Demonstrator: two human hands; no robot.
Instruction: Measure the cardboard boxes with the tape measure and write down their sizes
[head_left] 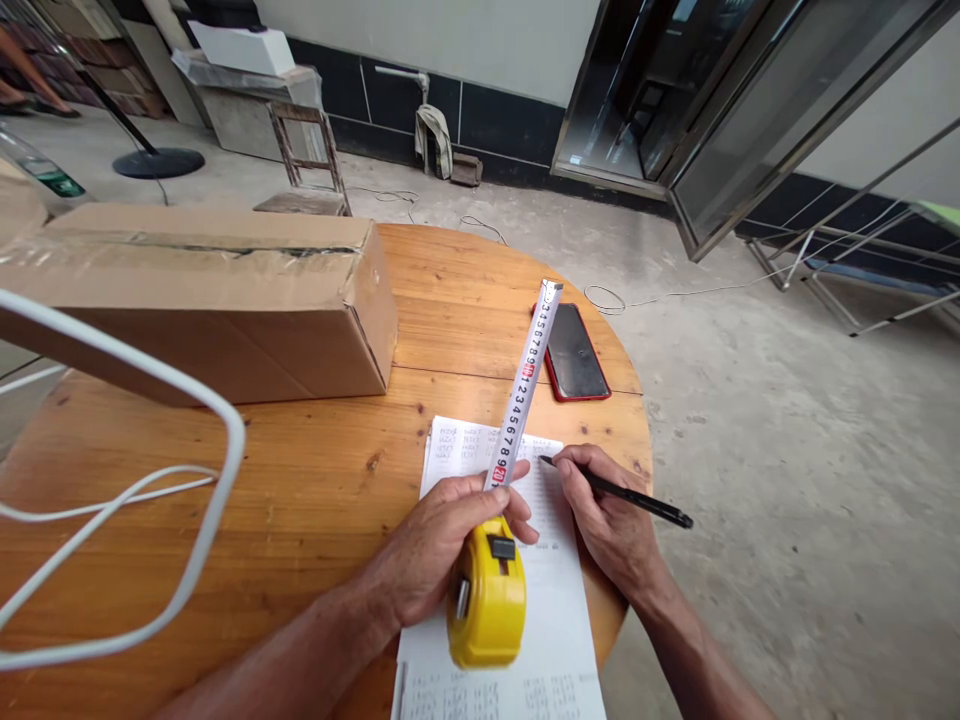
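The tape measure point(487, 590) was in the left hand point(439, 530), above the written paper point(555, 610) at the near right of the bench point(337, 470). Its yellow case point(491, 625) sat nearest, and its blade point(519, 400) ran away to the far side, leaning a little right, its tip overlapping the far left corner of the phone point(581, 355) as seen from here. The left grip was closed, the thumb laid across the blade just beyond the case and the fingers curled behind it. Right of the tape measure, the right hand point(611, 525) had its grip pinched around a black pen point(637, 496), whose long axis slanted from the near right to a point on the far left. That point was just beside the blade, over the far part of the paper; whether it touched the page could not be told. A cardboard box point(300, 345) stood far left, well apart from both hands.
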